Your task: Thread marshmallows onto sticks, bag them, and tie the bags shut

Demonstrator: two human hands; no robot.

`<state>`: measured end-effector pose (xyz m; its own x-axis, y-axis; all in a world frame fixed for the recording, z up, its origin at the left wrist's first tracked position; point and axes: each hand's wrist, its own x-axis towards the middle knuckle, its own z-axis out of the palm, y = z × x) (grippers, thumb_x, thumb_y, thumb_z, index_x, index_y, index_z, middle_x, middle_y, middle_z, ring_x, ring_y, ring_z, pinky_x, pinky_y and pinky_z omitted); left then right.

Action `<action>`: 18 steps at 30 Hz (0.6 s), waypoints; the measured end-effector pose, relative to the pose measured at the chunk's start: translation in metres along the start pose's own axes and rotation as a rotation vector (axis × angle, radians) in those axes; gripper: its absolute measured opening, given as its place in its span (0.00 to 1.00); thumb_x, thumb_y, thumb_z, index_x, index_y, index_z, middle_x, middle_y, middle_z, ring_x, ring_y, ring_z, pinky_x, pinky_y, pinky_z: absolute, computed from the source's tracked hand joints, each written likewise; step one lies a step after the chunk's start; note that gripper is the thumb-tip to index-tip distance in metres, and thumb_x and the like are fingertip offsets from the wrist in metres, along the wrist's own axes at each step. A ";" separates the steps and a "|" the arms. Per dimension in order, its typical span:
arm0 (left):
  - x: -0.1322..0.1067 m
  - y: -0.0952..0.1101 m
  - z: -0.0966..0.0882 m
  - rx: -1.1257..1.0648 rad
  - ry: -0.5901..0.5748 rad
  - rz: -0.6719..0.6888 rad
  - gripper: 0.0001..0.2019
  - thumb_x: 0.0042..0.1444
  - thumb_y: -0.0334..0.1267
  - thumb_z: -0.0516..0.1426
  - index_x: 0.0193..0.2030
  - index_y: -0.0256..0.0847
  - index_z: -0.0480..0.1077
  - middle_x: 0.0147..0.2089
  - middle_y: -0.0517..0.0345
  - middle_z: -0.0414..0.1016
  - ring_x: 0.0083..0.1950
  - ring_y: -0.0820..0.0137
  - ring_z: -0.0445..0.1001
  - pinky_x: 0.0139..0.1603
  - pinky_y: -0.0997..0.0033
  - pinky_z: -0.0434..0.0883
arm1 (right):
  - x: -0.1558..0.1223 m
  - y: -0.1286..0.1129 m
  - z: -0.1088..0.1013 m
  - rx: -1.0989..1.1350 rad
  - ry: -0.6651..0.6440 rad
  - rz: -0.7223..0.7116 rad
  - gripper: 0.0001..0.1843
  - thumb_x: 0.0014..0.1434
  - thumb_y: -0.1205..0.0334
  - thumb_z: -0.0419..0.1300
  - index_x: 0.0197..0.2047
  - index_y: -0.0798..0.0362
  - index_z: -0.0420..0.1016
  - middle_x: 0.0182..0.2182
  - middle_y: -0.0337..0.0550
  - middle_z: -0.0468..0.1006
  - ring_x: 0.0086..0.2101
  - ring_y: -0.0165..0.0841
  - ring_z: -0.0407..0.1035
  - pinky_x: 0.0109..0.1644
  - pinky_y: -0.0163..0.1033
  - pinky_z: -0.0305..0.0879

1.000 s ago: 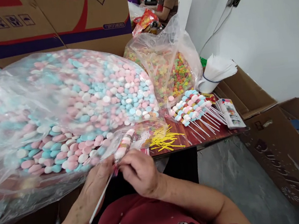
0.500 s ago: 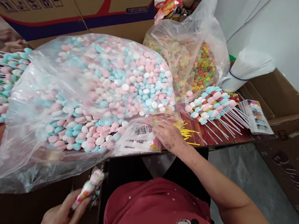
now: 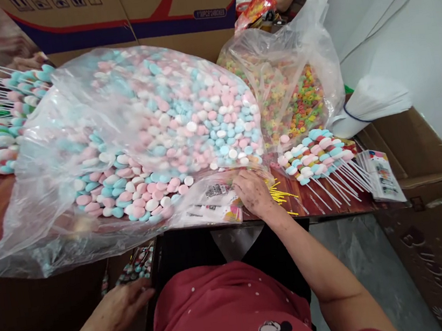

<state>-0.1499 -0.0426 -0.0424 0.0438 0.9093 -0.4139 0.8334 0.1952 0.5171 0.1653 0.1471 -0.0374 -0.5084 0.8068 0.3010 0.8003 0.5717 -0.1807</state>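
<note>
My left hand (image 3: 121, 306) is over an open cardboard box (image 3: 17, 317) at the lower left, its fingers loosely stretched with nothing in them. Inside the box lie several wrapped candy skewers (image 3: 139, 263). At the table's front edge, my right hand (image 3: 252, 191) has its fingers curled onto a stack of printed clear plastic bags (image 3: 214, 212); its fingertips are partly hidden. Yellow twist ties (image 3: 279, 193) lie just right of that hand. Behind the bags sits a big clear sack of pink, white and blue marshmallow candies (image 3: 182, 116), some spilling at its mouth.
A second sack holds colourful ring candies (image 3: 301, 95). Candy skewers (image 3: 317, 153) lie at the right beside a printed packet stack (image 3: 383, 176) and a bundle of white sticks (image 3: 375, 101). More skewers (image 3: 27, 88) are at the left near another person's arm. A large carton (image 3: 123, 15) stands behind.
My left hand has let go of the wrapped candy skewer it held and moved slightly right and up over the box. My right hand has stayed on the plastic bags. The view has shifted slightly.
</note>
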 end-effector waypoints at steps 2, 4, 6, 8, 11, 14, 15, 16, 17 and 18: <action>0.013 0.026 -0.002 -0.096 -0.096 0.131 0.12 0.56 0.46 0.54 0.33 0.51 0.79 0.30 0.59 0.81 0.32 0.64 0.79 0.33 0.74 0.71 | 0.000 0.001 -0.010 0.014 0.055 -0.004 0.13 0.64 0.70 0.51 0.30 0.53 0.73 0.30 0.43 0.72 0.34 0.35 0.63 0.41 0.40 0.60; 0.023 0.058 -0.009 -0.176 -0.024 0.339 0.12 0.58 0.43 0.54 0.41 0.48 0.79 0.36 0.56 0.82 0.36 0.65 0.79 0.38 0.74 0.72 | -0.003 -0.001 -0.023 0.009 0.143 -0.064 0.14 0.65 0.68 0.51 0.30 0.53 0.73 0.30 0.44 0.72 0.35 0.36 0.62 0.41 0.41 0.59; 0.033 0.091 -0.019 -0.256 0.159 0.522 0.11 0.58 0.39 0.54 0.41 0.45 0.78 0.33 0.53 0.81 0.35 0.65 0.78 0.39 0.73 0.72 | -0.010 -0.006 -0.037 -0.017 0.223 -0.199 0.13 0.66 0.67 0.51 0.31 0.53 0.74 0.30 0.45 0.73 0.35 0.36 0.62 0.42 0.43 0.59; 0.045 0.124 -0.029 -0.307 0.395 0.557 0.10 0.57 0.38 0.56 0.42 0.42 0.76 0.38 0.50 0.80 0.41 0.64 0.77 0.46 0.69 0.71 | -0.020 -0.012 -0.049 -0.013 0.317 -0.319 0.12 0.66 0.68 0.51 0.36 0.53 0.75 0.33 0.44 0.76 0.38 0.36 0.63 0.45 0.44 0.60; 0.067 0.161 -0.039 -0.373 0.456 0.513 0.18 0.53 0.45 0.60 0.48 0.39 0.74 0.49 0.46 0.77 0.48 0.59 0.74 0.51 0.63 0.70 | -0.037 -0.020 -0.061 0.027 0.462 -0.416 0.12 0.67 0.69 0.51 0.44 0.50 0.74 0.38 0.43 0.78 0.42 0.35 0.66 0.48 0.44 0.61; 0.087 0.179 -0.037 -0.502 -0.034 0.444 0.13 0.54 0.48 0.59 0.35 0.39 0.75 0.33 0.55 0.77 0.34 0.67 0.72 0.34 0.71 0.69 | -0.049 -0.023 -0.063 0.037 0.526 -0.432 0.12 0.67 0.69 0.51 0.48 0.48 0.73 0.38 0.42 0.78 0.42 0.34 0.67 0.49 0.44 0.63; 0.091 0.182 -0.034 -0.572 -0.137 0.418 0.13 0.54 0.47 0.59 0.30 0.39 0.74 0.28 0.57 0.74 0.29 0.70 0.70 0.29 0.74 0.67 | -0.051 -0.022 -0.062 0.059 0.536 -0.409 0.12 0.66 0.68 0.52 0.50 0.49 0.72 0.38 0.43 0.78 0.42 0.34 0.67 0.50 0.44 0.64; 0.095 0.184 -0.031 -0.638 -0.190 0.395 0.12 0.53 0.46 0.59 0.27 0.38 0.73 0.25 0.59 0.72 0.26 0.72 0.68 0.27 0.76 0.65 | -0.053 -0.021 -0.060 0.104 0.545 -0.352 0.13 0.66 0.66 0.54 0.53 0.49 0.70 0.40 0.45 0.77 0.43 0.35 0.68 0.50 0.45 0.65; 0.097 0.185 -0.028 -0.692 -0.196 0.377 0.12 0.53 0.44 0.59 0.26 0.38 0.72 0.23 0.61 0.71 0.25 0.74 0.66 0.26 0.77 0.64 | -0.054 -0.020 -0.059 0.175 0.548 -0.259 0.16 0.65 0.63 0.56 0.56 0.51 0.67 0.43 0.47 0.76 0.45 0.37 0.68 0.50 0.46 0.66; 0.098 0.185 -0.025 -0.724 -0.181 0.368 0.11 0.52 0.43 0.59 0.25 0.38 0.71 0.22 0.61 0.70 0.24 0.75 0.66 0.26 0.77 0.64 | -0.054 -0.018 -0.057 0.271 0.532 -0.145 0.22 0.64 0.60 0.58 0.60 0.52 0.63 0.45 0.50 0.75 0.46 0.38 0.68 0.49 0.46 0.68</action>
<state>-0.0050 0.0919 0.0314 0.3833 0.9003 -0.2064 0.1912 0.1413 0.9713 0.1967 0.0848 0.0030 -0.3215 0.5728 0.7540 0.5901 0.7439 -0.3135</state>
